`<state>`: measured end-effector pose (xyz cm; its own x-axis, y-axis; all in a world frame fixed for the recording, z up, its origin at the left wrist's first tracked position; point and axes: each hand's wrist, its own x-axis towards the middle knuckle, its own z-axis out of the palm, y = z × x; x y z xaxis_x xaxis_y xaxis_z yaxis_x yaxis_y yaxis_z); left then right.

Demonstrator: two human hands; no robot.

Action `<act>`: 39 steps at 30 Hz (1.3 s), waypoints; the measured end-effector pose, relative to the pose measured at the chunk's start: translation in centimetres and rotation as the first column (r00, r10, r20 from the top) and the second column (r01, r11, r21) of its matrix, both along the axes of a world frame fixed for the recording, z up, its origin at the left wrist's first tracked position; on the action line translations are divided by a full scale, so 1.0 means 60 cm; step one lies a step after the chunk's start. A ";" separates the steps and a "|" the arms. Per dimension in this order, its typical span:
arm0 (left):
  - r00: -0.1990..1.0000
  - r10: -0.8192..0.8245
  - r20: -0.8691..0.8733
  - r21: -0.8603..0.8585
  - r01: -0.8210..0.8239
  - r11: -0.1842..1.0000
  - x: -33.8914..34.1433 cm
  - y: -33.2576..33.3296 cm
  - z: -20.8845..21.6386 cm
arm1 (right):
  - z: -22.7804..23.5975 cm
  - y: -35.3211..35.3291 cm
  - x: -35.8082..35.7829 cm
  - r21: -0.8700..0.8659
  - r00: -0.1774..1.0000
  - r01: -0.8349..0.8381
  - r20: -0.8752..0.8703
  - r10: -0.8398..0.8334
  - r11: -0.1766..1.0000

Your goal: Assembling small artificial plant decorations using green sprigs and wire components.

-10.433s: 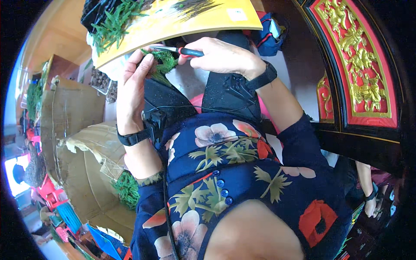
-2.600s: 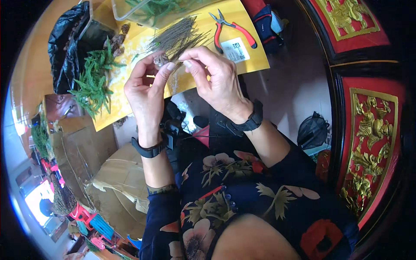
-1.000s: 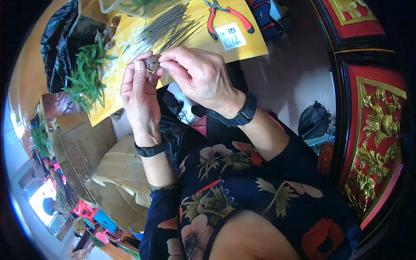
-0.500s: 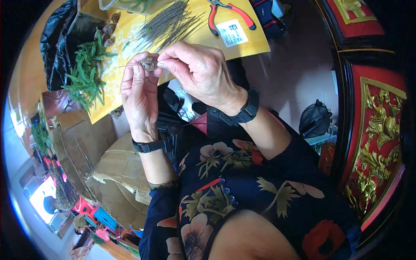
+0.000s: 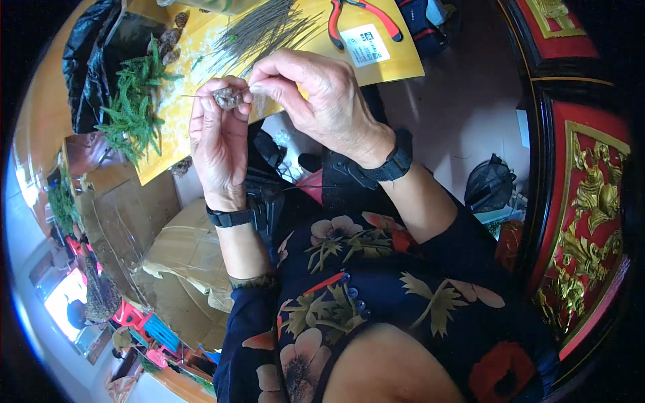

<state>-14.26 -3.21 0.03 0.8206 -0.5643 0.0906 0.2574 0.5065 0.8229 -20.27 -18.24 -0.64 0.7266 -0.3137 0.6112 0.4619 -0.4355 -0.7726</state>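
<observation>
My left hand pinches a small brown pine cone between thumb and fingertips, held up over the edge of a yellow table. My right hand grips a thin wire at the cone; the wire sticks out to the left of it. Both wrists wear black bands. A loose bundle of thin dark wires lies on the table just beyond my hands.
Red-handled pliers and a white label lie at the table's far right. Green artificial fern sprigs and more pine cones sit left, beside a black plastic bag. Cardboard boxes stand below left; a red-and-gold carved panel stands right.
Both hands have stayed together at the cone and drifted slightly down and right; my right fingers keep working the wire at the cone.
</observation>
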 end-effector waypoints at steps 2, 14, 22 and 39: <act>1.000 0.003 0.013 0.001 -0.003 1.000 -0.002 -0.006 0.000 | -0.002 -0.005 0.000 -0.002 1.000 -0.019 -0.016 0.019 1.000; 0.973 0.068 -0.222 0.015 -0.066 0.998 -0.017 -0.009 0.008 | 0.002 -0.004 -0.005 0.043 0.993 -0.021 -0.116 0.026 0.999; 0.949 -0.157 -0.272 -0.111 0.132 0.985 -0.021 0.008 0.010 | 0.001 -0.014 -0.005 0.082 0.986 -0.118 -0.107 0.126 0.990; 0.915 -0.221 -0.337 0.011 0.238 0.971 -0.010 0.029 0.012 | 0.001 -0.031 -0.006 -0.210 0.993 -0.109 0.016 0.115 0.972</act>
